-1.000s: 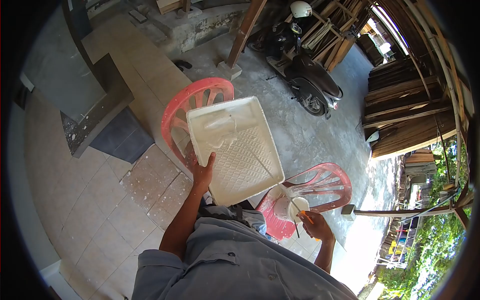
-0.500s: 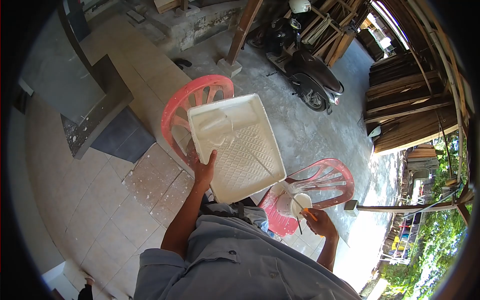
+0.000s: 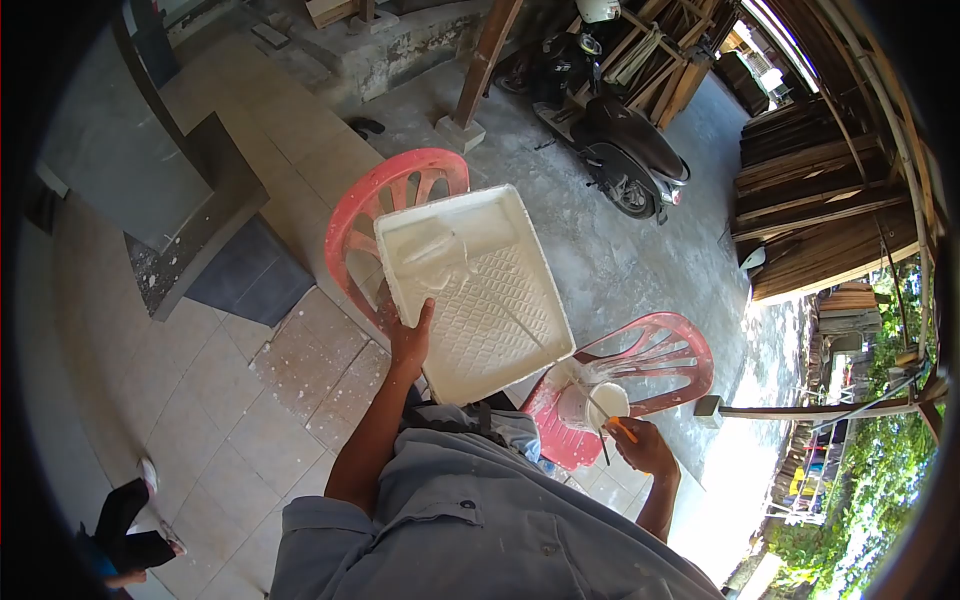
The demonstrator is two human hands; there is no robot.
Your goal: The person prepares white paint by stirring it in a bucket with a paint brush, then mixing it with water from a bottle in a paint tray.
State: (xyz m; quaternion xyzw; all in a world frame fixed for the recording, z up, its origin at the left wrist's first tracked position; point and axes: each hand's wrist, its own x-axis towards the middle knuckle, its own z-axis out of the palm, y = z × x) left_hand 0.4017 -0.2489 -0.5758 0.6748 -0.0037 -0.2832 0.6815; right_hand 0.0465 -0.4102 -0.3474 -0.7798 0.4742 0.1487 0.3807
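Observation:
My left hand (image 3: pixel 411 340) grips the left edge of a cream-coloured paint tray (image 3: pixel 490 310), thumb over the rim. The tray is tilted, with a ridged floor and wet paint in its upper part. My right hand (image 3: pixel 640 446) is closed round the orange handle (image 3: pixel 622 430) of a tool, whose thin shaft runs up-left over a white bucket (image 3: pixel 607 401). A second thin dark stick shows beside the bucket. The bucket stands on the seat of a paint-splashed red chair (image 3: pixel 560 425).
Another red chair (image 3: pixel 350 210) stands behind the tray. A scooter (image 3: pixel 620 150) is parked near a wooden post (image 3: pixel 487 65). Stacked timber (image 3: pixel 820 215) lines the right. At the lower left a person (image 3: pixel 130 530) is partly visible beside a dark pillar (image 3: pixel 250 270).
The person at the lower left has come further into view. My hands, the tray and the tool have hardly moved.

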